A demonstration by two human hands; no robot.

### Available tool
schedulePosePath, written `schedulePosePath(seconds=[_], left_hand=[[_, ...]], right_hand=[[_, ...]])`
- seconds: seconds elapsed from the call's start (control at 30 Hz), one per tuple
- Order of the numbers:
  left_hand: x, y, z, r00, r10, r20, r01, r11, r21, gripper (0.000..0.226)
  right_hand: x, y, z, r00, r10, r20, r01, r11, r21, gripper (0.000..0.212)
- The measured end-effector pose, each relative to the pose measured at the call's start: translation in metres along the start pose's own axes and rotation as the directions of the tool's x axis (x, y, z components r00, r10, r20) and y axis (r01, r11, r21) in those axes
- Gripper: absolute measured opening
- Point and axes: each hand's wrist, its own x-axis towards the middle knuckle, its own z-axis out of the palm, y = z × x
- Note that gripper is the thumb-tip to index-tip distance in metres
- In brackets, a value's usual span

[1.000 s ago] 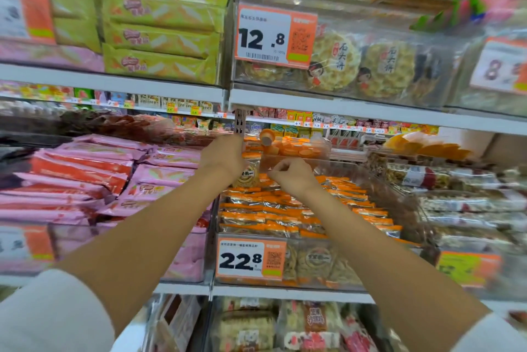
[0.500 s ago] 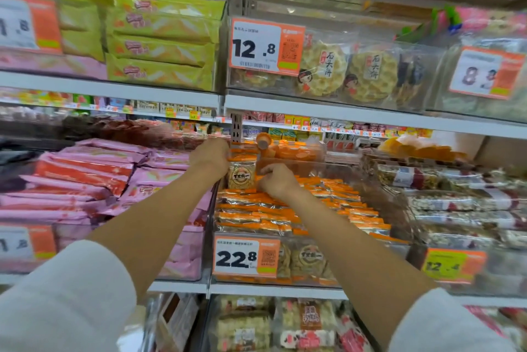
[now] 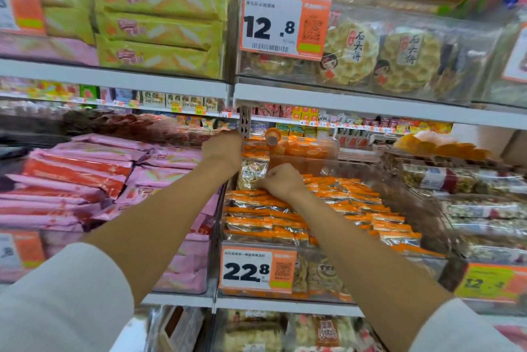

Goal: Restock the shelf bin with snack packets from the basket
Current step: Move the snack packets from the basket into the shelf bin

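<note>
Snack packet (image 3: 252, 173) upright at right hand (image 3: 281, 180), clear film, orange top

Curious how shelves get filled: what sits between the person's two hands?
In the head view, one upright snack packet stands between the left hand and the right hand, at the back of the shelf bin; the right hand pinches its lower edge.

Both arms outstretched; left hand (image 3: 222, 149) curled, grip unclear; right hand (image 3: 281, 182) pinching packet (image 3: 252, 173).
</note>
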Motion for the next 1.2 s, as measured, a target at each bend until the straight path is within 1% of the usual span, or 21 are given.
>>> schedulePosePath(seconds=[0.1, 0.2, 0.3, 0.4, 0.5, 0.57, 0.7, 0.8, 0.87, 0.93, 1.0, 1.03, 1.1, 1.13, 1.2], left_hand=[[-0.002, 0.000, -0.006, 0.999, -0.028, -0.018, 0.027, 0.998, -0.049, 0.021], [-0.006, 0.001, -0.009, 0.999, -0.036, -0.039, 0.033, 0.997, -0.075, 0.022], [-0.013, -0.001, -0.011, 0.997, -0.058, -0.041, 0.054, 0.994, -0.099, 0.024], [-0.020, -0.001, -0.014, 0.994, -0.100, -0.034, 0.095, 0.988, -0.119, 0.020], [-0.031, 0.003, -0.018, 0.993, -0.115, -0.020, 0.112, 0.987, -0.111, 0.014], [-0.036, 0.004, -0.019, 0.994, -0.107, 0.000, 0.107, 0.988, -0.114, 0.015], [-0.042, 0.004, -0.025, 0.993, -0.076, 0.085, 0.086, 0.989, -0.124, 0.023], [-0.036, 0.003, -0.026, 0.993, -0.062, 0.098, 0.076, 0.986, -0.147, 0.024], [-0.031, 0.001, -0.022, 0.992, -0.048, 0.120, 0.068, 0.984, -0.165, 0.020], [-0.025, 0.001, -0.016, 0.991, -0.042, 0.127, 0.063, 0.984, -0.166, 0.015], [-0.016, 0.000, -0.013, 0.994, -0.020, 0.105, 0.038, 0.983, -0.181, 0.015], [-0.012, -0.001, -0.013, 0.997, -0.011, 0.079, 0.026, 0.981, -0.191, 0.017], [-0.004, -0.001, -0.016, 0.999, -0.002, 0.037, 0.009, 0.984, -0.179, 0.022], [-0.001, -0.001, -0.017, 0.999, 0.007, 0.043, -0.001, 0.988, -0.153, 0.023], [0.001, -0.001, -0.015, 0.996, 0.025, 0.083, -0.018, 0.996, -0.085, 0.023]], right_hand=[[-0.002, -0.002, 0.000, 1.000, 0.006, -0.011, -0.006, 1.000, 0.019, 0.044], [-0.007, -0.005, -0.002, 1.000, -0.001, -0.024, 0.001, 1.000, 0.002, 0.035], [-0.014, -0.008, -0.009, 0.999, -0.006, -0.052, 0.007, 1.000, 0.007, 0.032], [-0.022, -0.010, -0.018, 0.997, -0.021, -0.077, 0.023, 0.999, 0.027, 0.022], [-0.034, -0.010, -0.027, 0.996, -0.013, -0.094, 0.018, 0.998, 0.053, 0.021], [-0.043, -0.011, -0.034, 0.996, -0.013, -0.087, 0.018, 0.998, 0.055, 0.021], [-0.049, -0.013, -0.037, 0.998, -0.004, -0.055, 0.008, 0.997, 0.073, 0.022], [-0.039, -0.017, -0.027, 0.999, -0.009, -0.037, 0.011, 0.999, 0.051, 0.024], [-0.030, -0.019, -0.018, 1.000, -0.004, -0.001, 0.004, 0.999, 0.045, 0.021], [-0.021, -0.020, -0.010, 0.999, 0.008, 0.039, -0.009, 1.000, 0.027, 0.011], [-0.011, -0.019, -0.006, 0.999, 0.036, 0.034, -0.038, 0.998, 0.042, 0.033], [-0.007, -0.019, -0.006, 0.999, 0.045, 0.014, -0.046, 0.996, 0.074, 0.039], [0.002, -0.015, -0.006, 0.999, 0.042, -0.033, -0.038, 0.992, 0.120, 0.042], [0.004, -0.014, -0.006, 0.999, 0.035, -0.041, -0.030, 0.994, 0.102, 0.042], [0.004, -0.012, -0.002, 0.999, 0.039, -0.005, -0.039, 0.998, 0.041, 0.042]])
